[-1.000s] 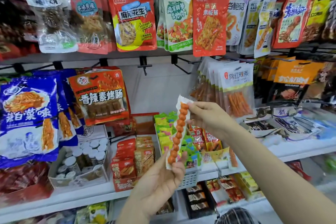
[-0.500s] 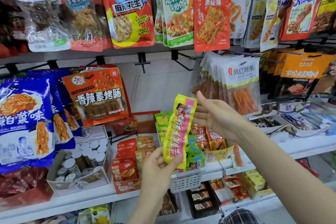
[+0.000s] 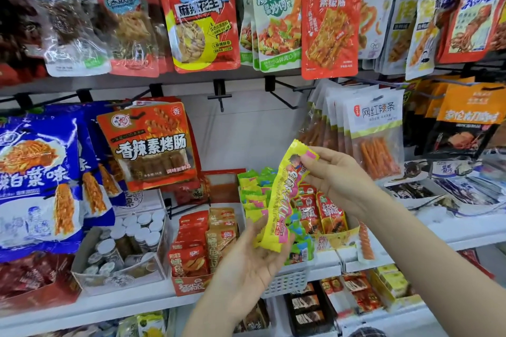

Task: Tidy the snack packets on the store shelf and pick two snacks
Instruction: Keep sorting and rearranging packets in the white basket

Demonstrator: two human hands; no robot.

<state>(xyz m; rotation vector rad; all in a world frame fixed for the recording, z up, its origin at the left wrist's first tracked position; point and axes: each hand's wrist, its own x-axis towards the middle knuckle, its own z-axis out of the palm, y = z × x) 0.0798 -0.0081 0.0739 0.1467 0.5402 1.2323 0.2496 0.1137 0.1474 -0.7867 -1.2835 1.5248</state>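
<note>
Clearly the long yellow packet [image 3: 282, 197] is light and limp: thin crinkly foil, glossy and a little slippery, bending along its length between both hands in front of the shelf [image 3: 451, 235]. The right hand [image 3: 332, 175] pinches its crimped top end between thumb and fingers; the left hand [image 3: 252, 262] is half open, thumb pressing the bottom end against the fingers. Those flat sealed ends look like the safest holds, since squeezing the lumpy middle could crush the contents. Behind it, small green packets [image 3: 254, 189] fill a white slotted basket [image 3: 287, 280].
</note>
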